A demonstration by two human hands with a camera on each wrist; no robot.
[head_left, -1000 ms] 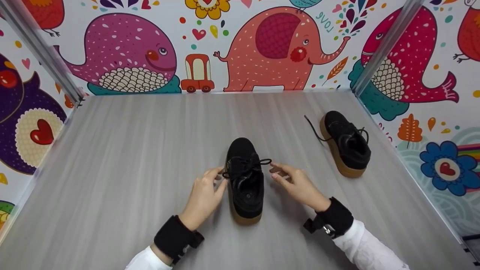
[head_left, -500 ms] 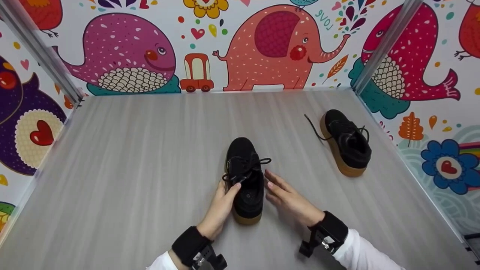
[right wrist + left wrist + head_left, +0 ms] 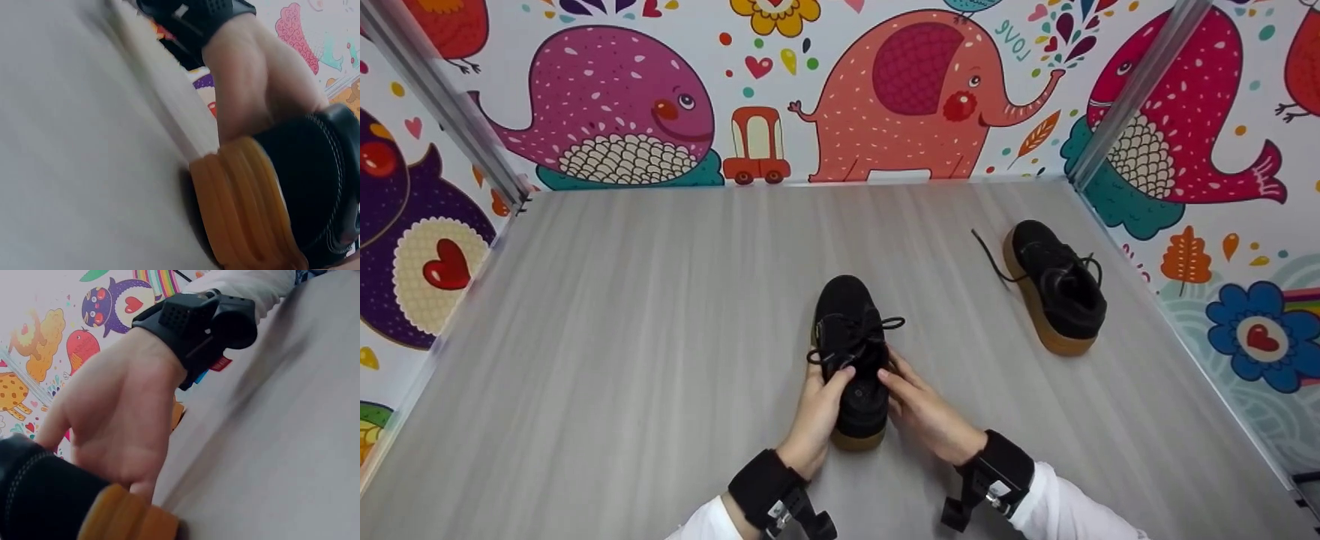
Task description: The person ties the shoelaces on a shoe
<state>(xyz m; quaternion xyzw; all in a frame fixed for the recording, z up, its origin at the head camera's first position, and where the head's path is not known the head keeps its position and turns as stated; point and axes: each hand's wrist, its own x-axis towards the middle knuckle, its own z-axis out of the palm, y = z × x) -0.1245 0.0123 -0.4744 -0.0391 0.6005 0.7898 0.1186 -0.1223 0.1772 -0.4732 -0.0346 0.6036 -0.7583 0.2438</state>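
Observation:
A black lace-up shoe [image 3: 846, 300] with a tan sole stands mid-floor, toe pointing away, its laces in a bow. My left hand [image 3: 811, 416] grips its left side, thumb over the collar and fingers along the outside. On the opposite side my right hand [image 3: 926, 412] holds the collar between thumb and fingers. The left wrist view shows the shoe's stitched heel [image 3: 50, 495] and the right palm [image 3: 124, 416] beside it. Across the tan sole [image 3: 242, 208] in the right wrist view, the left hand [image 3: 247, 84] lies against the shoe's side. Several fingertips are hidden behind the shoe.
A second black shoe [image 3: 1054, 289] stands at the right, one loose lace [image 3: 991, 255] trailing left on the grey wood-look floor [image 3: 660, 315]. Walls with cartoon animals [image 3: 915, 97] enclose the back and sides, with metal posts [image 3: 1144, 90] at the corners.
Both hands have moved from the bow loops back to the shoe's collar. The left hand took hold first, then the right closed in from the side. The shoe has stayed about in place.

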